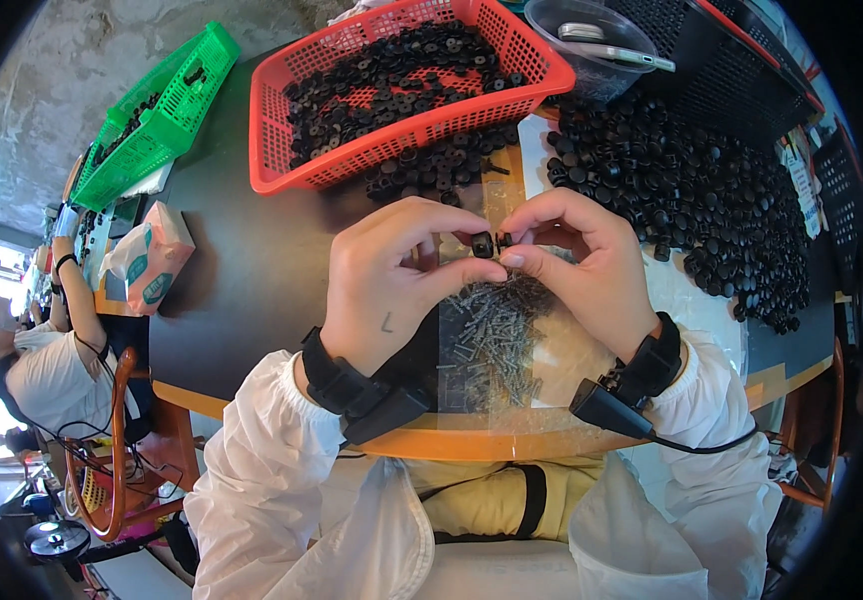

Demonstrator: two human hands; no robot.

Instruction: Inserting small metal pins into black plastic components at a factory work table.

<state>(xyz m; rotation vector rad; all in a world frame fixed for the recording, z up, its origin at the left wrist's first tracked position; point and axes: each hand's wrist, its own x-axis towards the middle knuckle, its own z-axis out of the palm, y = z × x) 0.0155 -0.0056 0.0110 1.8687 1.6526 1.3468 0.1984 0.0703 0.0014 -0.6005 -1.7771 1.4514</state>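
My left hand (pixel 397 275) pinches a small black round part (pixel 482 244) between thumb and fingers above the table. Right beside it, my right hand (pixel 577 265) holds another small dark piece (pixel 505 241) against that part; what the piece is I cannot tell. Under both hands lies a clear bag of several grey screws (pixel 492 335). Both wrists wear black bands with cables.
A red basket (pixel 272 130) of black parts stands behind my hands. A loose heap of black caps (pixel 712 190) lies at the right. A green basket (pixel 167 105) and a tissue pack (pixel 152 255) are at the left. Another person (pixel 37 355) sits far left.
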